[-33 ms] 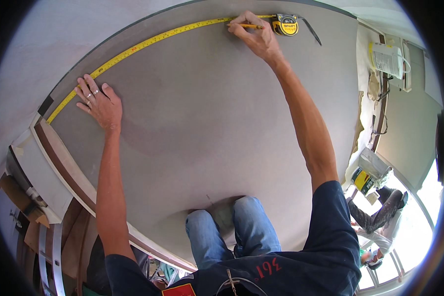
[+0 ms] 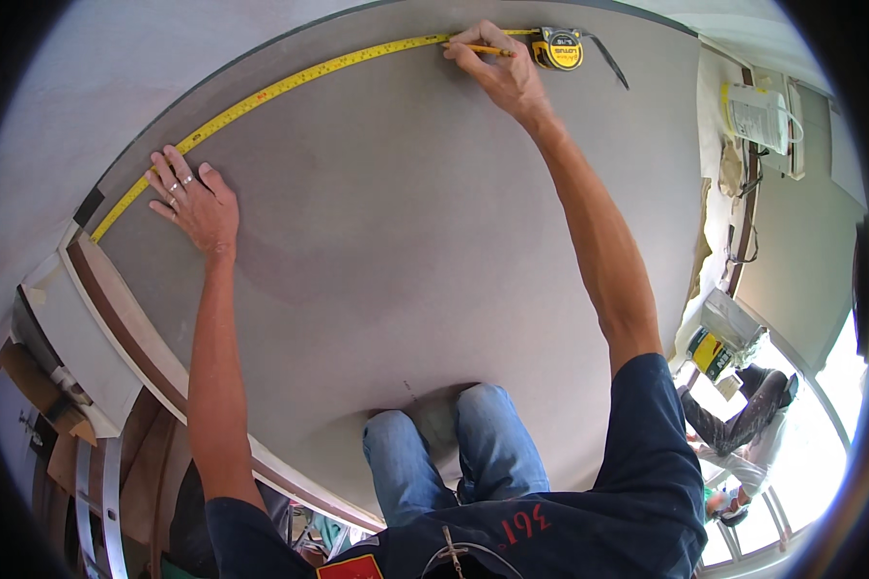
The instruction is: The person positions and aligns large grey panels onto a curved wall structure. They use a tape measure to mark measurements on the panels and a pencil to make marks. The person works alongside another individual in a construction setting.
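Observation:
A yellow tape measure blade curves across the upper part of a large grey board, close to its far edge. My left hand lies on the board with fingers spread, their tips over the blade near its left end; rings show on the fingers. At the far right of centre, my right hand pinches a yellow-orange pencil, its point at the blade's near edge. Just right of that hand rests the yellow and black tape measure case, with a dark strap trailing from it.
My knees are at the board's near side. Wooden edging and a metal ladder-like frame stand at left. A white bucket and another container are at right. Another person is at the lower right.
My right hand and the pencil have shifted very slightly left along the blade. My left hand and the tape measure have stayed where they were.

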`<state>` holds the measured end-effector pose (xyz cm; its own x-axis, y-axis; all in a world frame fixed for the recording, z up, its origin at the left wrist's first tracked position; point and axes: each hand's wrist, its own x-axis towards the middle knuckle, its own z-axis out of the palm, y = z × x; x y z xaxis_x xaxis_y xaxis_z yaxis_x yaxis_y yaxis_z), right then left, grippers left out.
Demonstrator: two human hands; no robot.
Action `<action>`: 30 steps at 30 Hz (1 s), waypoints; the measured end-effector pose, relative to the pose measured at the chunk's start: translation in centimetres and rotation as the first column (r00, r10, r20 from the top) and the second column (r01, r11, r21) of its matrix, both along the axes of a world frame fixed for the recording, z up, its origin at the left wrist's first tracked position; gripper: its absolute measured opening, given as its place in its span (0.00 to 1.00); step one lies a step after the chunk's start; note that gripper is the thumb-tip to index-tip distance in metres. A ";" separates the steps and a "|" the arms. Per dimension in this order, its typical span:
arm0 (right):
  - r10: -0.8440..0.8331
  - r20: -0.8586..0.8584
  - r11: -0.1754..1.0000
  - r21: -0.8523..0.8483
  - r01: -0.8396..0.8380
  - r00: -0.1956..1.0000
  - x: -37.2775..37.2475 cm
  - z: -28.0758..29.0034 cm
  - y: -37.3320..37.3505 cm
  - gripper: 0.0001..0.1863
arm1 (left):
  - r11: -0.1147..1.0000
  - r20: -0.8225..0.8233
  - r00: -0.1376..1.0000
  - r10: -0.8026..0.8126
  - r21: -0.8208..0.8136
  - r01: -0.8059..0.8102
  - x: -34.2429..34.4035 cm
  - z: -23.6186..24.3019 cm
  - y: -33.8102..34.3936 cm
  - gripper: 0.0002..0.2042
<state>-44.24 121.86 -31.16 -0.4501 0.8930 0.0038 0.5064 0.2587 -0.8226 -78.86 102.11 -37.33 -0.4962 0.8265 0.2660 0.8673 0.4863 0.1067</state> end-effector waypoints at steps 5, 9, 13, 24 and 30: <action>0.004 0.049 0.997 -0.073 0.000 0.999 0.4 -0.5 0.1 0.08 | 1.000 0.001 1.000 -0.005 -0.027 0.005 0.0 -0.1 -0.1 0.30; 0.031 0.029 0.997 0.068 -0.033 0.999 0.4 -0.7 0.3 0.06 | 1.000 0.013 1.000 -0.001 -0.028 0.002 0.1 0.0 0.0 0.30; 0.050 0.013 0.983 0.176 -0.052 0.999 1.4 -0.6 0.0 0.06 | 0.999 0.020 1.000 -0.006 -0.034 0.007 0.1 0.1 0.0 0.30; -0.234 0.570 0.704 0.658 -0.267 0.788 4.5 0.8 1.7 0.09 | 1.000 -0.058 0.998 -0.012 0.023 0.014 0.0 -0.1 0.1 0.29; -0.117 0.542 0.735 0.611 -0.294 0.832 6.0 0.3 1.3 0.08 | 0.975 0.000 0.998 -0.063 0.212 0.062 0.0 0.4 -0.8 0.29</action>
